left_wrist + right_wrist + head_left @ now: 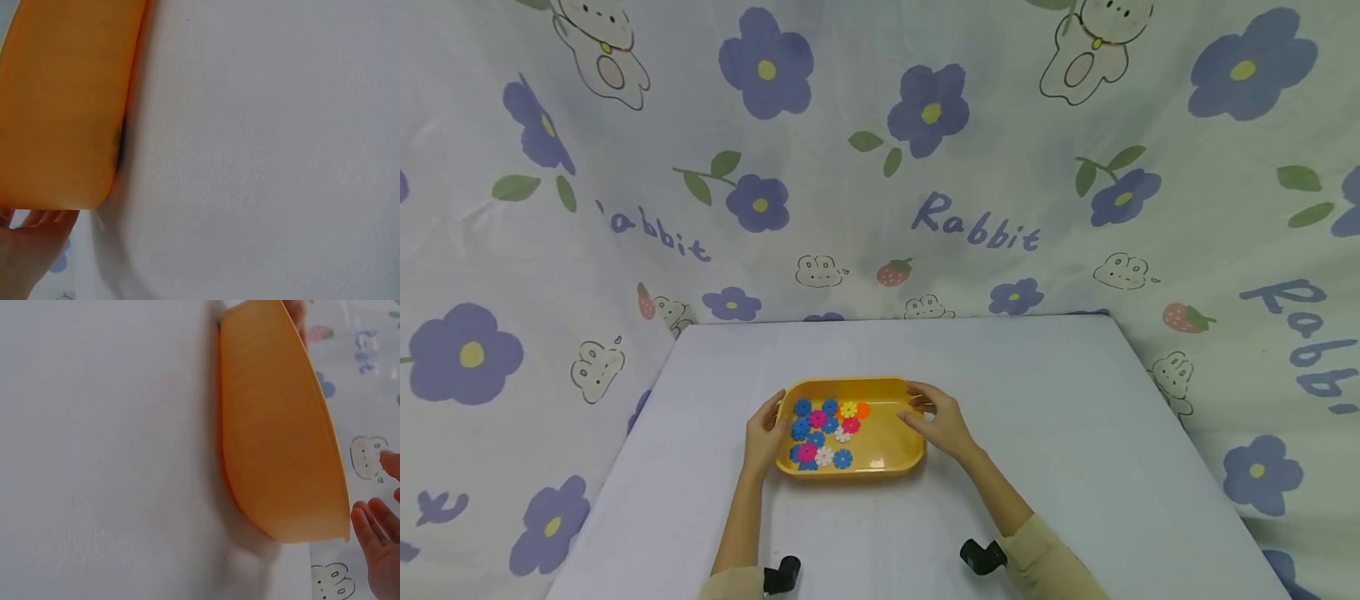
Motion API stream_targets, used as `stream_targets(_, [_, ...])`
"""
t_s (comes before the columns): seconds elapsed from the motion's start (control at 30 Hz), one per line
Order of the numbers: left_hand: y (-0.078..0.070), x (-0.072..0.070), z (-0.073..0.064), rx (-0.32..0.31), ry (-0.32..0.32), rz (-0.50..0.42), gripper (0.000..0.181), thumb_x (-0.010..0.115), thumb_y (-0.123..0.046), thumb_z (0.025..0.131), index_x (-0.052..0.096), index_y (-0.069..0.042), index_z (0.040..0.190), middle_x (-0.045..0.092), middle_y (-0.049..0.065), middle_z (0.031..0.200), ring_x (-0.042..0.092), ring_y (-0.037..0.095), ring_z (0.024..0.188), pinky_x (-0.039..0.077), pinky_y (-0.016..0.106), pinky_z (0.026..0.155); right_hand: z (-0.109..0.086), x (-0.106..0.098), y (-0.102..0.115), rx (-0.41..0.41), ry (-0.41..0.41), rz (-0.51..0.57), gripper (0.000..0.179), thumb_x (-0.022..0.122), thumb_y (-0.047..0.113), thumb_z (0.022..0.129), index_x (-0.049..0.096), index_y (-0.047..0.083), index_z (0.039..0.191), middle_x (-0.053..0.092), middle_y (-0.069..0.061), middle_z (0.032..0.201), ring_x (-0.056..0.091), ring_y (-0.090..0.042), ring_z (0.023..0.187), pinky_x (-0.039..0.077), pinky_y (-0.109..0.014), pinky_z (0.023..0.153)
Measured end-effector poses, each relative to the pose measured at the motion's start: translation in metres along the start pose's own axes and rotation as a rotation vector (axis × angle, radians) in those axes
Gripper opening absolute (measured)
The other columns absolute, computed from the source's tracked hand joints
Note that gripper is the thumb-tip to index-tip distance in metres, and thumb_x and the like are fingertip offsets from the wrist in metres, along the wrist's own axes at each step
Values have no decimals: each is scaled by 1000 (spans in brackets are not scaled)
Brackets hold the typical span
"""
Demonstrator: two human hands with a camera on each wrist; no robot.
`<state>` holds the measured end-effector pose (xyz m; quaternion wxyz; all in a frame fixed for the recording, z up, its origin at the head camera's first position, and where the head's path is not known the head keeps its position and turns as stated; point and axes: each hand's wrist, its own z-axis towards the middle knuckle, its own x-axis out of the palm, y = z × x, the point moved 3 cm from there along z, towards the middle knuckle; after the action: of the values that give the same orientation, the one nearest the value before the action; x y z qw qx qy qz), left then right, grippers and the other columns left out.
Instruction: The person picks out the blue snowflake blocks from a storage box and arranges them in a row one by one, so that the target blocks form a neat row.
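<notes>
A yellow plastic tray (887, 446) sits on the white table. Toy discs with notched edges (842, 458), in blue, pink, white, yellow and orange, lie in its left half. At the left end my left hand (765, 433) holds the tray, thumb by the rim and fingers along the outer end wall; the tray's side hides part of them in the left wrist view. My right hand (942, 419) is at the tray's right end, thumb and fingers spread. In the right wrist view, its fingers (378, 528) are just off the rim.
White cloth covers the table (1045, 417) around the tray. A curtain (835, 167) printed with flowers and rabbits hangs behind and at both sides. Black wrist cameras (982, 557) stick out from both forearms near the front.
</notes>
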<state>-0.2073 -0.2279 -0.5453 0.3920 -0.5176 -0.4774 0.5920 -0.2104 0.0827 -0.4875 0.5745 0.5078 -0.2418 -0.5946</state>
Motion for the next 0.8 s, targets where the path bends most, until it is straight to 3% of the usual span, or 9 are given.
stream_targets(0.13, [0,2,1,-110,12,-65,47,44,-3,97,37,-6,143,37,25,143,38,37,131,35,46,107,8,18,-13,-1,34,12,42,71,-4,79,55,-17,115,59,-33,107,60,-47,94,54,-49,83])
stream_targets(0.2, [0,4,2,-133,2,-90,47,42,-3,97,36,-7,144,36,26,144,39,37,129,36,48,107,12,27,-25,3,45,9,41,71,-1,80,55,-16,115,60,-33,107,60,-46,96,55,-47,83])
stream_targets(0.37, [0,7,3,-115,-22,-67,46,40,-3,98,36,-6,143,36,28,143,41,40,126,37,51,105,23,43,-27,47,97,-28,39,70,9,84,58,-11,116,62,-27,110,62,-40,97,56,-38,84])
stream_targets(0.63, [0,7,1,-95,-42,-59,46,42,-1,97,38,-4,143,29,26,148,29,41,135,33,51,108,33,78,-33,96,227,-25,38,68,7,85,57,-11,117,63,-26,109,63,-37,96,57,-36,81])
stream_targets(0.8, [2,7,-3,-89,-33,-79,46,43,-1,97,38,-3,143,28,25,149,32,39,134,39,45,106,34,98,-37,138,271,-54,38,68,9,86,59,-8,118,65,-21,109,64,-30,95,56,-34,82])
